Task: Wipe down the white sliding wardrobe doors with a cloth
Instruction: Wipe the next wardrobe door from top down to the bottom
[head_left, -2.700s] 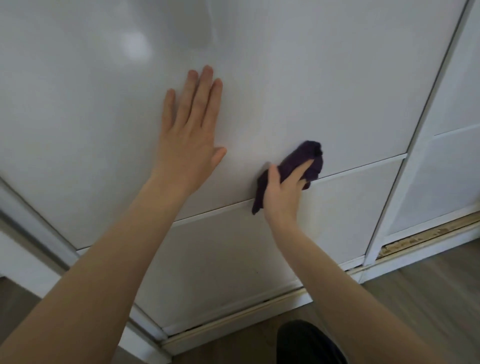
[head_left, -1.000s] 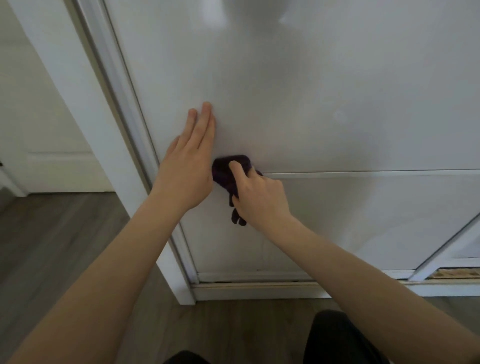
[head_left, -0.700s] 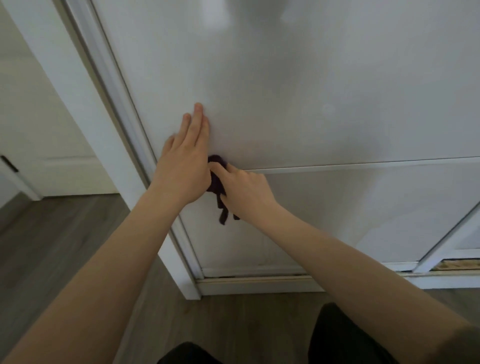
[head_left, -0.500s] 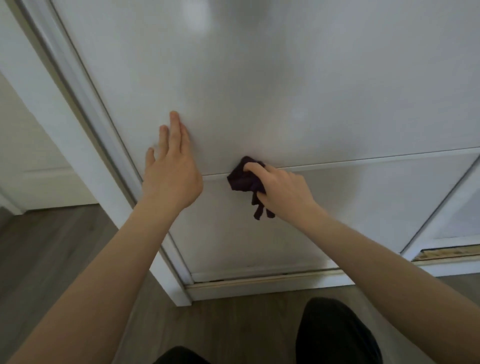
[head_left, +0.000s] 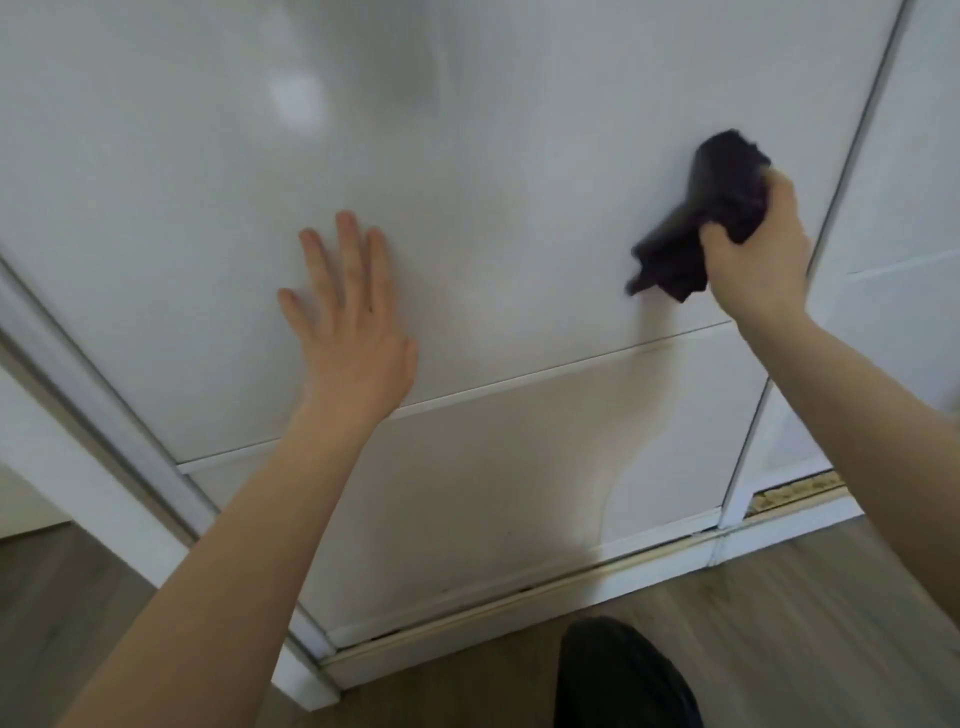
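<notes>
The white sliding wardrobe door fills most of the view, split by a thin horizontal strip into an upper and a lower panel. My left hand lies flat on the upper panel, fingers spread, holding nothing. My right hand grips a bunched dark purple cloth and presses it against the upper panel near the door's right edge. The cloth is motion-blurred.
A second white door stands to the right behind a vertical frame strip. The white door frame runs down the left. The bottom track meets a wooden floor. A dark knee shows at the bottom.
My right hand has swept the cloth from beside my left hand at the strip rightward and upward to the door's right edge. My left hand stays flat on the panel.
</notes>
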